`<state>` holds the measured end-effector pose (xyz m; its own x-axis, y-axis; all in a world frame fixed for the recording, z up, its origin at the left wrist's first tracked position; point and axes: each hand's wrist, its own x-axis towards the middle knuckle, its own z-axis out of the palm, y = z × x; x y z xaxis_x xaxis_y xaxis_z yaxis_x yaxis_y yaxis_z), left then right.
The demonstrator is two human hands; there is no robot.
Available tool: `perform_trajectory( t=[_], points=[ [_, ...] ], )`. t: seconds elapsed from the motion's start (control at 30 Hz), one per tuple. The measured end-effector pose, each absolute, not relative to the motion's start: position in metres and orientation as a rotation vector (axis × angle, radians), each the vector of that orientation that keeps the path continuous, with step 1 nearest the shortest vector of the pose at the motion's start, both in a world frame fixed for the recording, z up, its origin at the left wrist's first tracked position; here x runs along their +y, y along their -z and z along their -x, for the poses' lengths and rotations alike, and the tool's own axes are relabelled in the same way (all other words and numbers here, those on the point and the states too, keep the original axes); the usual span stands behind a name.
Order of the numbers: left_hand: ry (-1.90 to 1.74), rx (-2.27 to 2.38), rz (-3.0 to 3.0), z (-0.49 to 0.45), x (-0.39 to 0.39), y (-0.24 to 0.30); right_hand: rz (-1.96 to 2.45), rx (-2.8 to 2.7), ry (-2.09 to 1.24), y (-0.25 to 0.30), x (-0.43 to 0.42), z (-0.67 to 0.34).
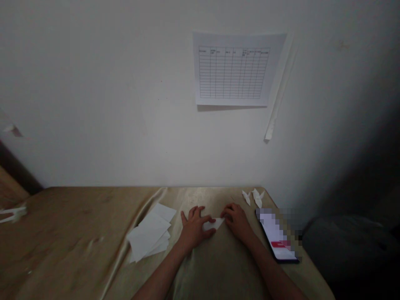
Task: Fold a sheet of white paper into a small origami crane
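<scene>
A small white piece of folded paper lies on the cloth-covered table between my two hands. My left hand holds its left side, with the thumb and index finger on the paper and the other fingers spread over the cloth. At the paper's right corner, my right hand has its fingertips closed in a pinch, with the remaining fingers curled. Part of the paper is hidden under my left hand.
Left of my hands is a loose stack of white paper sheets. Two small folded paper figures lie at the back right, behind a phone with its screen lit. A printed table sheet hangs on the wall beyond.
</scene>
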<state>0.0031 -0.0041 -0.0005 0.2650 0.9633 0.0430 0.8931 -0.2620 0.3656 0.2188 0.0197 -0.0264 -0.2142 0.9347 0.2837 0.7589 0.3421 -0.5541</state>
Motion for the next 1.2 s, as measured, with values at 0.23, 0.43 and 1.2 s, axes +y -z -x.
perform_trajectory(
  t=[0.23, 0.43, 1.2],
  points=[
    [-0.425, 1.734, -2.266, -0.005, -0.001, 0.004, 1.412, -2.066, -0.394, 0.026, 0.017, -0.221],
    [-0.439, 1.743, -2.265, -0.008, 0.000, 0.007, 1.435, -2.077, -0.382, 0.026, 0.018, -0.220],
    [-0.341, 1.641, -2.292, 0.007, 0.006, 0.009, 1.592, -2.094, -0.288, 0.022, -0.004, -0.199]
  ],
)
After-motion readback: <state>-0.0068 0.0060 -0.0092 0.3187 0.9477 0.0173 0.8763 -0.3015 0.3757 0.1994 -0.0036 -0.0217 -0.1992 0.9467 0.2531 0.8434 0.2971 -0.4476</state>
